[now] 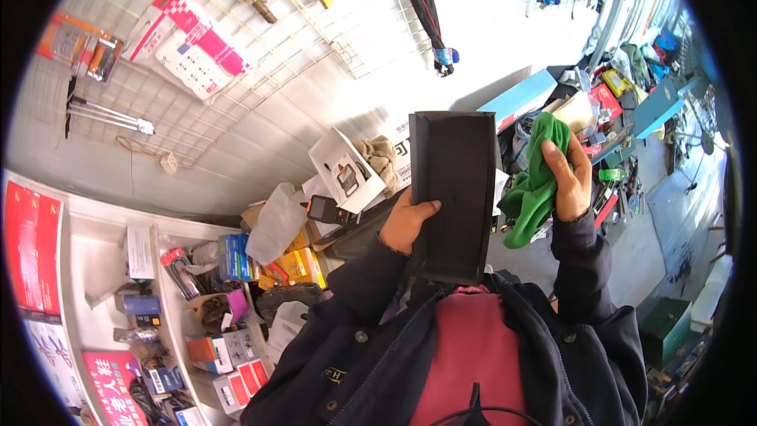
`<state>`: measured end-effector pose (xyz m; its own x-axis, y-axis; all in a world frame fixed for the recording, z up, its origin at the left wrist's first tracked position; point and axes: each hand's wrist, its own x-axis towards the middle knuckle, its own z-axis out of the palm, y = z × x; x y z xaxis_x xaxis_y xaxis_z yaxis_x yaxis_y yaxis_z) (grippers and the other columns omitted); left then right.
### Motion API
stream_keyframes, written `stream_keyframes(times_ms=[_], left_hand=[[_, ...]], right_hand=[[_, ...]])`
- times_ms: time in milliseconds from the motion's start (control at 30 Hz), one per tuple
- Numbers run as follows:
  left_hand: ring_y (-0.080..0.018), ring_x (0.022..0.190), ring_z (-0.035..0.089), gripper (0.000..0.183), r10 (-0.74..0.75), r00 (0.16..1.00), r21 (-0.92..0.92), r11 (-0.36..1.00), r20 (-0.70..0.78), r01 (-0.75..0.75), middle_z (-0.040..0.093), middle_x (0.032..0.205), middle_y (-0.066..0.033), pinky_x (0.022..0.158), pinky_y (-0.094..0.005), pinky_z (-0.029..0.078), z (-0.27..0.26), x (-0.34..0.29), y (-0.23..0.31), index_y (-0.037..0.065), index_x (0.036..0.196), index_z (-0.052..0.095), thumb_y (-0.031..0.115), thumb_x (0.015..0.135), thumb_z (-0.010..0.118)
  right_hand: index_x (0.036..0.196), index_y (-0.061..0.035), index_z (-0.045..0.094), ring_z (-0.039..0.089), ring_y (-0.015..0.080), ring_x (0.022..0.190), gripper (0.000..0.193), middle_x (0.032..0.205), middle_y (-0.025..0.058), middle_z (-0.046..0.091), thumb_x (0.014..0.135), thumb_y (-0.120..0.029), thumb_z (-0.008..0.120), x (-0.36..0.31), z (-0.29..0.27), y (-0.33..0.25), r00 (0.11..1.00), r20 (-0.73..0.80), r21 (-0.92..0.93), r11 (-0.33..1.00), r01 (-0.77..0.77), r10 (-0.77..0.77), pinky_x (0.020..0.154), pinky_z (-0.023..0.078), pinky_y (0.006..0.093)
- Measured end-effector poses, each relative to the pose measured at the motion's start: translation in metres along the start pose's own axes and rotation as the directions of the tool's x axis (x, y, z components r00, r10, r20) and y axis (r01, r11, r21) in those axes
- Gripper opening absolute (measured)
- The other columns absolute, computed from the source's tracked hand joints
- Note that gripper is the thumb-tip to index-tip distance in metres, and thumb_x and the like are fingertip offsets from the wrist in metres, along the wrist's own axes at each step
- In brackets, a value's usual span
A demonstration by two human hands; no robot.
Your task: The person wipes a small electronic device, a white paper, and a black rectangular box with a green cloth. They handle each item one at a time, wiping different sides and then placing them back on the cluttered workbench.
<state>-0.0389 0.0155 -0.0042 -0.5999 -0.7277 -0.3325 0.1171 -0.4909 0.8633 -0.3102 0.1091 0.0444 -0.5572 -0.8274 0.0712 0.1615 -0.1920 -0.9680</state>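
My left hand [408,219] grips the left edge of a long black rectangular tray [456,189], thumb over its rim. The tray is held upright in front of my chest, its shallow inside facing me. To the right of it, my right hand [571,177] is closed on a crumpled green cloth [530,203], which hangs down from the fingers. The cloth is apart from the tray. Part of the left fingers is hidden behind the tray.
Left of the tray lie an open white box [335,159], a black handheld device [327,210] and a clear plastic bag [276,225]. Shelves [169,292] full of small boxes stand at the left. A blue box [516,99] and jumbled tools lie at the right. Packaged goods hang on the wire rack [276,71].
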Motion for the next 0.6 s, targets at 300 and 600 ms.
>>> stream_keyframes(times_ms=[300,600], left_hand=[[-0.0207,0.133,0.054,0.065,0.2,0.968,0.068,0.975,0.155,-0.212,0.058,0.144,-0.0125,0.111,-0.0351,0.043,0.006,0.002,0.0,0.0,0.156,0.04,0.009,0.096,0.064],[-0.0264,0.147,0.038,0.1,0.653,0.747,0.226,0.714,0.126,-0.662,0.029,0.165,-0.0165,0.119,-0.0417,0.032,0.018,-0.002,0.028,0.004,0.168,0.007,0.025,0.096,0.073]], right_hand=[[0.137,0.0034,0.055,0.061,0.0167,0.107,0.066,0.121,0.0091,0.066,0.09,-0.032,0.084,-0.017,0.027,0.026,0.927,0.358,-0.31,0.951,0.005,0.112,0.098,0.049,0.0327],[0.126,0.0003,0.06,0.06,0.0135,0.091,0.052,0.101,0.0072,0.068,0.08,-0.011,0.083,-0.026,0.034,0.032,0.892,0.452,-0.377,0.899,0.223,-0.032,0.083,0.051,0.0306]])
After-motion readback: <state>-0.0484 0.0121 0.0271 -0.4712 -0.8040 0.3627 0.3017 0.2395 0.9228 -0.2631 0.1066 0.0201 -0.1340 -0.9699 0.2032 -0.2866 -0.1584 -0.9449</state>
